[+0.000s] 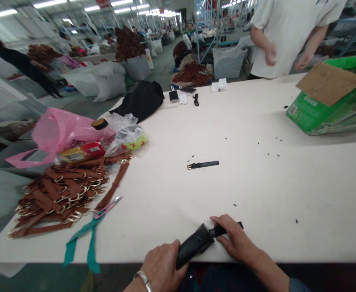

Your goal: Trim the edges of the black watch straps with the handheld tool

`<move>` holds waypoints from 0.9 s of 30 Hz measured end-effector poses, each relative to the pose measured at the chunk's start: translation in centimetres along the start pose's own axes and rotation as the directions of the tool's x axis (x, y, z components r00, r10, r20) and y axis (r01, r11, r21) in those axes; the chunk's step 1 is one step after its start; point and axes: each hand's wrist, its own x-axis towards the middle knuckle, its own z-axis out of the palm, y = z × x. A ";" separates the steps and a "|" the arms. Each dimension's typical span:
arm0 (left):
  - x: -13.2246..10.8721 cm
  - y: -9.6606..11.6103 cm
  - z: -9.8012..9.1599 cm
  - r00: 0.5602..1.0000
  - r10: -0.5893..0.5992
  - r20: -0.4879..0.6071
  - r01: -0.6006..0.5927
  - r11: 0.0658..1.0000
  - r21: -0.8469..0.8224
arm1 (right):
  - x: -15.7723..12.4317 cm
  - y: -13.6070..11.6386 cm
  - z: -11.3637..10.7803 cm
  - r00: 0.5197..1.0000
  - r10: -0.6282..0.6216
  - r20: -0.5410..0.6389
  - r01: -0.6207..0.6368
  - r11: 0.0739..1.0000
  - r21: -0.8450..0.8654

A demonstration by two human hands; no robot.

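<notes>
At the table's front edge, my left hand [165,263], a silver bangle at its wrist, is closed around a thick black tube-shaped object [194,246]. What kind of object it is, I cannot tell. My right hand [234,239] pinches a short black strap [216,231] just beyond the object's upper right end. Whether strap and object are joined is unclear. Farther up the table lies a small black strap with a buckle [203,164], touched by neither hand.
Brown buckled straps [62,190] are heaped at left, beside scissors [107,207] with teal ribbon, a pink bag [65,129] and a red-yellow bottle [83,151]. A green carton [324,109] stands at right. Across the table is a person [293,36]. Small black scraps dot the tabletop [257,182].
</notes>
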 end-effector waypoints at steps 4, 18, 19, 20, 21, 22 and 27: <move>1.1 1.1 -0.2 0.999 0.025 -0.022 -0.025 1.000 -0.008 | -0.2 0.1 0.0 1.000 0.009 0.011 -0.010 1.000 0.001; 1.6 -0.1 0.5 0.997 0.002 -0.077 -0.006 0.999 -0.049 | -0.1 -0.1 0.2 1.000 0.000 0.008 0.001 0.999 -0.040; 1.8 -0.3 0.5 0.997 -0.015 -0.081 0.009 0.998 -0.065 | -0.2 0.0 0.3 1.000 -0.002 -0.001 0.002 0.999 -0.048; 1.8 -0.6 0.5 0.996 -0.035 -0.081 0.029 0.997 -0.074 | -0.2 0.0 0.4 1.000 -0.006 -0.011 0.006 0.998 -0.056; 1.7 -1.0 0.3 0.995 -0.055 -0.083 0.048 0.996 -0.075 | -0.3 0.1 0.5 1.000 -0.011 -0.020 0.010 0.998 -0.065; 1.4 -1.5 0.1 0.994 -0.068 -0.087 0.063 0.996 -0.067 | -0.3 0.1 0.6 1.000 -0.014 -0.027 0.012 0.997 -0.072; -0.7 -2.1 -0.6 0.998 -0.010 -0.067 0.009 1.000 -0.017 | -0.3 0.1 0.7 0.999 -0.015 -0.035 0.013 0.997 -0.081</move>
